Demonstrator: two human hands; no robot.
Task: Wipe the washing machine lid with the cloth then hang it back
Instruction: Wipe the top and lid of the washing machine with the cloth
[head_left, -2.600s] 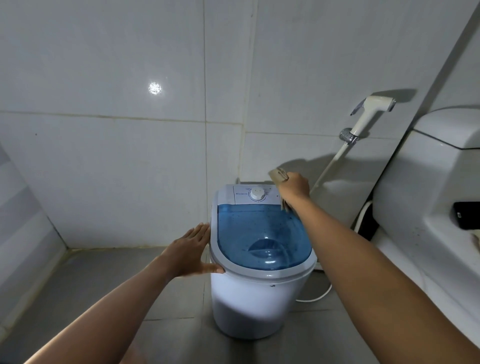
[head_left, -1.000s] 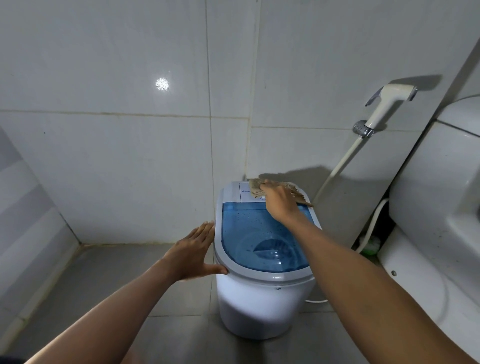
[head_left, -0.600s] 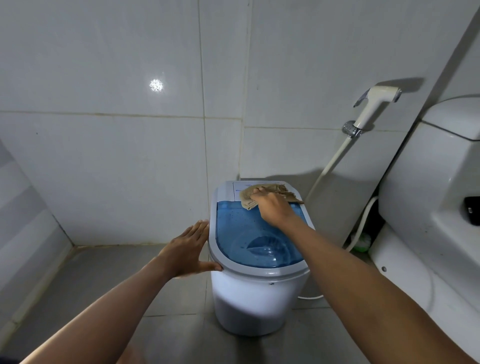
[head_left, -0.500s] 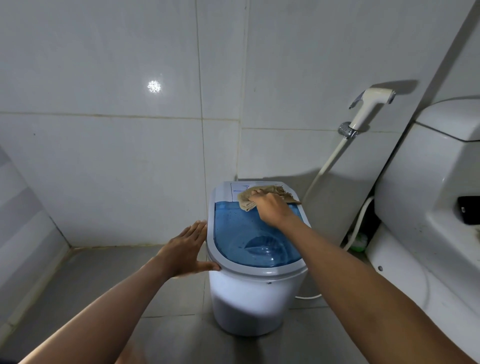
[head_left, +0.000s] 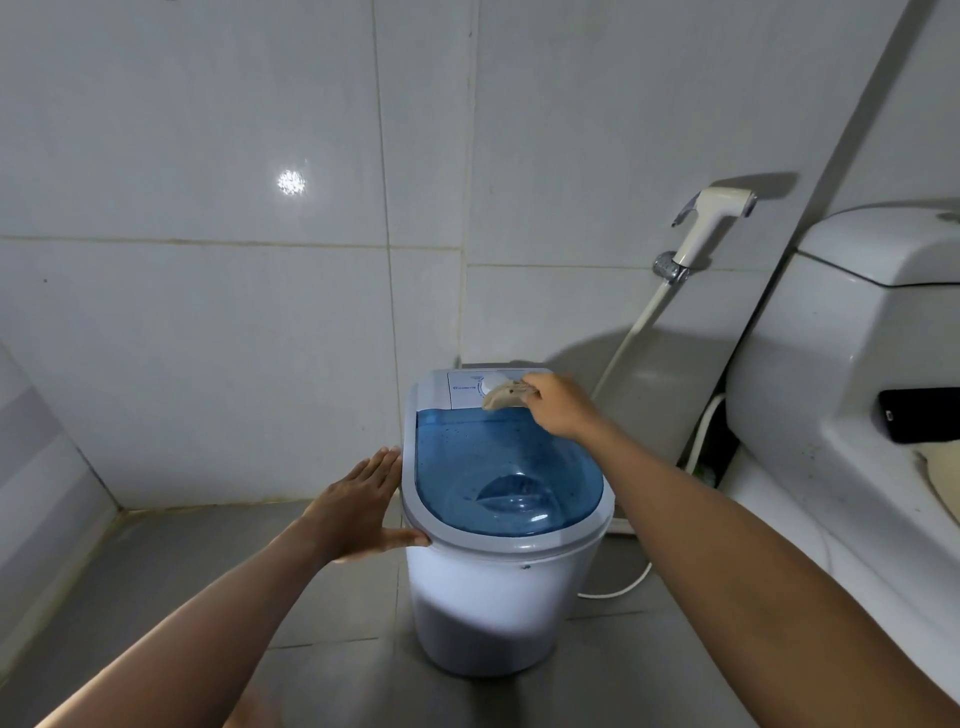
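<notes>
A small white washing machine (head_left: 493, 608) stands on the floor, with a translucent blue lid (head_left: 498, 467) and a white control panel (head_left: 467, 391) at its back. My right hand (head_left: 558, 405) is shut on a bunched beige cloth (head_left: 503, 398) at the back edge of the lid, over the panel's dial. My left hand (head_left: 363, 506) lies flat and open against the machine's left rim, fingers together, thumb on the front edge.
A bidet sprayer (head_left: 711, 223) with its hose hangs on the tiled wall at right. A white toilet tank (head_left: 852, 322) fills the right side, with a dark phone (head_left: 919, 422) on its ledge. A white cord (head_left: 618, 590) trails on the grey floor behind the machine.
My right hand has drawn the cloth from spread flat on the lid's back part into a bunch near the dial. My left hand stays on the rim.
</notes>
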